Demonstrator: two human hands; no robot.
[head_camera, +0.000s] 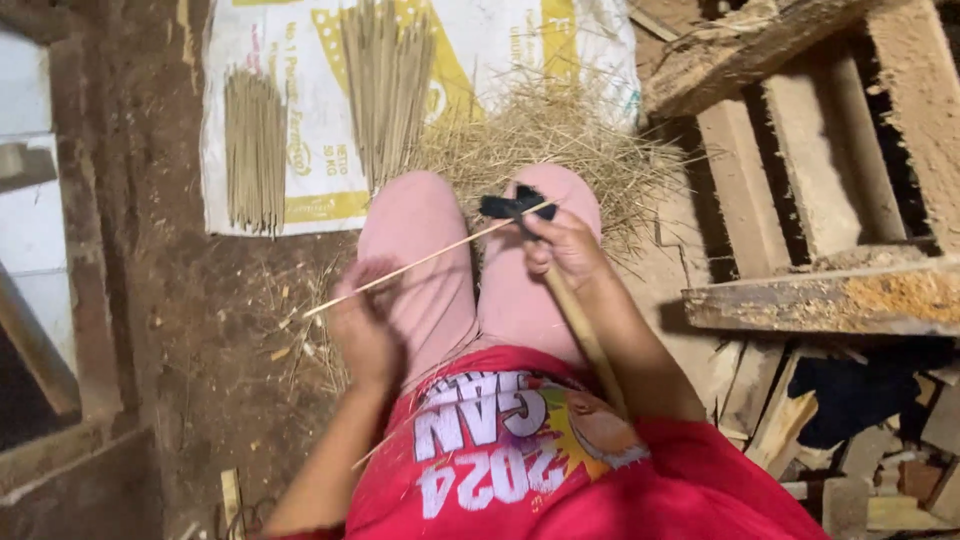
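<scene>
Right hand (562, 245) fingers curled, gripping a long-handled blade tool (580, 320) whose dark wrapped head (515, 205) meets the upper end of a thin bamboo stick (425, 260). Stick's long axis runs down-left over the pink-clad knees (430, 240) to the left hand (365, 335); blurred, apparently pinching the low end. Shavings (560, 135) and stick bundles (255, 145) lie on a sack (300, 190) beyond.

Warm, bright light falls from above; the dirt floor's left edge sinks into shadow, the blurred left hand (365, 330) smears with motion.
</scene>
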